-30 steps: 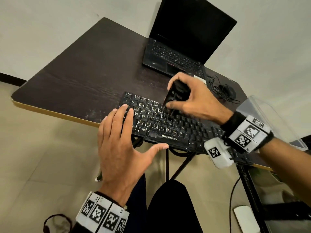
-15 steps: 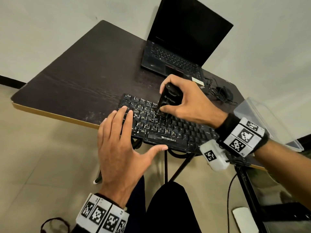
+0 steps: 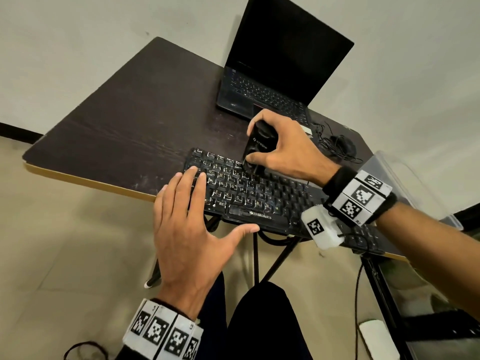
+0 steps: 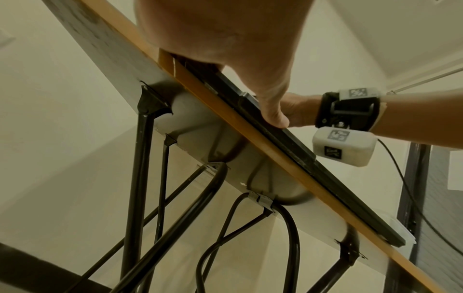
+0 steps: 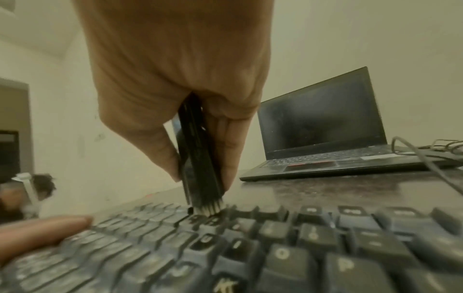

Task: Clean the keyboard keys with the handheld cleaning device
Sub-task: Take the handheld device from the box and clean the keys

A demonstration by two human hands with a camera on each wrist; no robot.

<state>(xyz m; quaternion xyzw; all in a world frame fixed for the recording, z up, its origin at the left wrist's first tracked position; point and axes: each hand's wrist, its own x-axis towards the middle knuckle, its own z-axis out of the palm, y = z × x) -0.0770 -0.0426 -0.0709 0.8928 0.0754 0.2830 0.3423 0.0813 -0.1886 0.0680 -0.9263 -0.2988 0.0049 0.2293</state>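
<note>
The black cleaning device [image 3: 258, 145] is being grasped upright in the grip of the right hand [image 3: 284, 152], with the thumb on one side and the fingers [image 5: 229, 156] curled round the other. Its pale bristle tip [image 5: 209, 209] is being pressed onto the upper key rows of the keyboard [image 3: 272, 201], left of the middle (in the right wrist view the bristles are touching the key tops). The left hand [image 3: 192, 235] is being held released: its straight fingers [image 3: 193, 178] are being laid flat on the keyboard's left end, and the thumb [image 4: 271, 111] is being spread along the keyboard's front edge, past the near edge of the surface [image 3: 117, 120].

The keyboard is being carried at the near edge of the dark surface, its front slightly overhanging that edge. An open laptop [image 3: 280, 66] with a dark screen is standing at the far edge, behind the right hand. A black mouse [image 3: 341, 146] with a tangled cable is lying near the far right corner. A clear plastic container [image 3: 400, 178] is seen just past the right edge.
</note>
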